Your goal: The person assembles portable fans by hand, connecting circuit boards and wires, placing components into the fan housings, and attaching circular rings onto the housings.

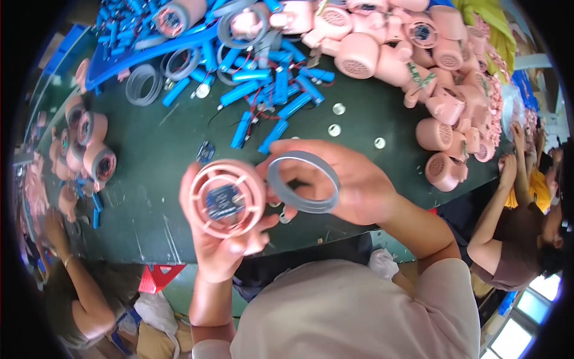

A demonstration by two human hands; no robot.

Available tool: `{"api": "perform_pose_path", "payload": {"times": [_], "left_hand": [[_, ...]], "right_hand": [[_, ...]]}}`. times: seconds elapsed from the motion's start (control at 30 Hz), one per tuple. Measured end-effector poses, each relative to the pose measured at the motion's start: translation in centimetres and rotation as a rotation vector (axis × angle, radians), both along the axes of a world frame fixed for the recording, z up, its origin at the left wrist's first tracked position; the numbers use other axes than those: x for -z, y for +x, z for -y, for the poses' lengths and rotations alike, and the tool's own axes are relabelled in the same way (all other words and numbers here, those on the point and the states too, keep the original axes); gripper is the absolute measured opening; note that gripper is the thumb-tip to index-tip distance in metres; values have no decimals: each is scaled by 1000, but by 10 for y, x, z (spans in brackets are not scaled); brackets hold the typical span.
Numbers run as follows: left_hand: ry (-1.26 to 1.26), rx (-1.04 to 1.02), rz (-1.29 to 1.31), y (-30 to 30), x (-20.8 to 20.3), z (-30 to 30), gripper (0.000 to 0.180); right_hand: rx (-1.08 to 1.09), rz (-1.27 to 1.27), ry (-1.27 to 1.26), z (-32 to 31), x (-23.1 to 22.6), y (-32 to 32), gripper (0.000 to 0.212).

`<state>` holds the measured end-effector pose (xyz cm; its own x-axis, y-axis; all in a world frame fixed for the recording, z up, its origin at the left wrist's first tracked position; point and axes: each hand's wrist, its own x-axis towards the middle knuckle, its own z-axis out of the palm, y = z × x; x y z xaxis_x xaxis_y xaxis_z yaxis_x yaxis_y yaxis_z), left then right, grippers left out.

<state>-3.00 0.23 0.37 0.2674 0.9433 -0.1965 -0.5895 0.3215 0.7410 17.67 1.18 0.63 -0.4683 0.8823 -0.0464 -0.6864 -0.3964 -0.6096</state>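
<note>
Head view: over the bench (149,197), the left hand (212,257) grips a pink housing (227,169), likely light and stiff, best held by its rim, off the fragile-looking circuit board (224,201); the right hand (362,186) clasps a grey ring (314,205).

Coworkers (508,257) and heaped housings (357,57) show a workshop.

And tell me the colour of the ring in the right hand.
The ring is translucent grey, best seen in the head view.

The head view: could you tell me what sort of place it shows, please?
Probably an assembly workshop: pink plastic housings and blue battery-like cylinders lie in quantity on a green worktable, with other people on either side.
</note>
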Motion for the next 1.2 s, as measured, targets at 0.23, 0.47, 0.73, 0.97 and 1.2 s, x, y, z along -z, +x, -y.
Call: {"api": "perform_pose_path", "payload": {"times": [0.23, 0.47, 0.73, 0.97, 1.2], "left_hand": [[284, 217, -37, -3, 12, -10, 108], [-8, 122, 126, 7, -5, -1, 109], [-78, -72, 98, 12, -12, 7, 91], [160, 186, 51, 4, -13, -1, 84], [112, 124, 273, 13, 11, 2, 81]], "right_hand": [[320, 1037, 1476, -25, -39, -2, 26], [356, 772, 1597, -37, -36, -23, 22], [230, 531, 1478, -37, -36, -33, 50], [196, 630, 1523, -33, -40, -27, 39], [151, 690, 1583, -33, -43, -25, 31]]}}
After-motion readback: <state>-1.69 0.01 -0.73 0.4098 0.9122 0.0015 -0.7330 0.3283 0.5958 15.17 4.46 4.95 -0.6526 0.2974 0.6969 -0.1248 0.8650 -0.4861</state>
